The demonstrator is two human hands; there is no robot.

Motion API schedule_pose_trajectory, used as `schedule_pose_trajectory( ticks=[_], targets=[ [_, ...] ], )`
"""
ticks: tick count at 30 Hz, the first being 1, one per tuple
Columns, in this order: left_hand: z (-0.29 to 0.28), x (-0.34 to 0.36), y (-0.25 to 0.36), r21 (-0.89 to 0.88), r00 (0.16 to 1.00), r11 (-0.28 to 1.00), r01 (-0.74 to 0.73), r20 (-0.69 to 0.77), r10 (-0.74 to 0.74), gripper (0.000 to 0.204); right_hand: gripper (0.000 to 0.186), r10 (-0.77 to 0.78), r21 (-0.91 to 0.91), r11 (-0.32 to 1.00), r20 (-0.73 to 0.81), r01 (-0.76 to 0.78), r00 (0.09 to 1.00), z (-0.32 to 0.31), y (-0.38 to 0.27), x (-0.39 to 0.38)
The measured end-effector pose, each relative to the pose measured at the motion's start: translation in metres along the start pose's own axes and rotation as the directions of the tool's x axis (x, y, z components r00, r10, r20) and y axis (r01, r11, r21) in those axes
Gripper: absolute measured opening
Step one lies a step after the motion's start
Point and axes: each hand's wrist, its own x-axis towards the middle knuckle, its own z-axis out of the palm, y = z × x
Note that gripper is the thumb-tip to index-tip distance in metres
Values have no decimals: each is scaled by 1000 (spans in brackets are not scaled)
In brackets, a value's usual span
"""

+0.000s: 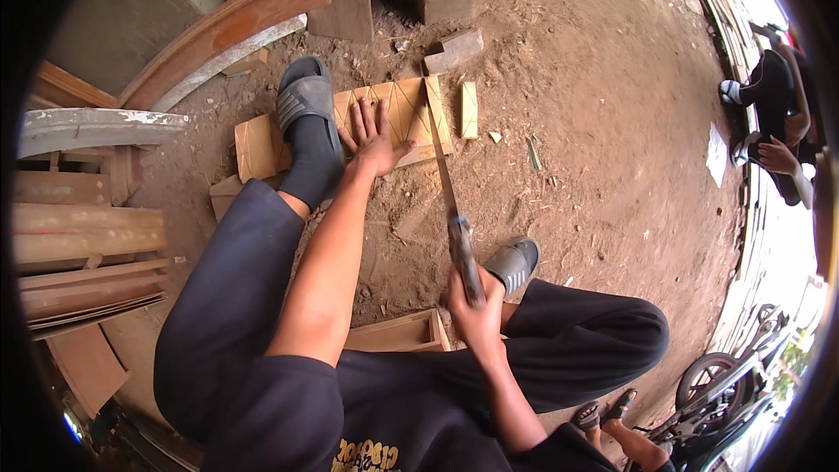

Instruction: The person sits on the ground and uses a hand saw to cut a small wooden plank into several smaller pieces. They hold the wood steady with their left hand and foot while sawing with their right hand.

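So the left hand (376, 147) was flat on a marked wooden board (409, 101) near 12 o'clock, fingers spread, with a grey sandal (308, 103) over the board at the hand's 10. Right hand (478, 310) had its fingers curled round the saw (443, 166) handle, blade over the board's 3 o'clock end, just beside a small wood block (469, 110).
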Motion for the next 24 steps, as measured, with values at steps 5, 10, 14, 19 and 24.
schedule_pose_trajectory(
  ticks=[5, 10, 14, 19, 24],
  targets=[
    [-2, 11, 5, -40, 1000, 999, -12, -24, 11, 111, 28, -54, -90, 995, -1, 54, 999, 29, 6, 73],
    [-3, 9, -3, -13, 1000, 1000, 6, -6, -6, 112, 23, -96, -116, 989, 16, 97, 995, 15, -3, 55],
    [4, 13, -4, 1, 999, 1000, 4, -44, -4, 111, 22, -45, -98, 994, 17, 47, 999, -9, 4, -7],
    [2, 14, 12, -31, 999, 999, -34, -39, 33, 112, 33, -78, -90, 993, -1, 78, 997, 23, 14, 101],
    [2, 11, -5, -26, 1000, 1000, -14, -21, 13, 111, 25, -36, -132, 990, 34, 40, 999, -1, -9, 20]
  ],
)
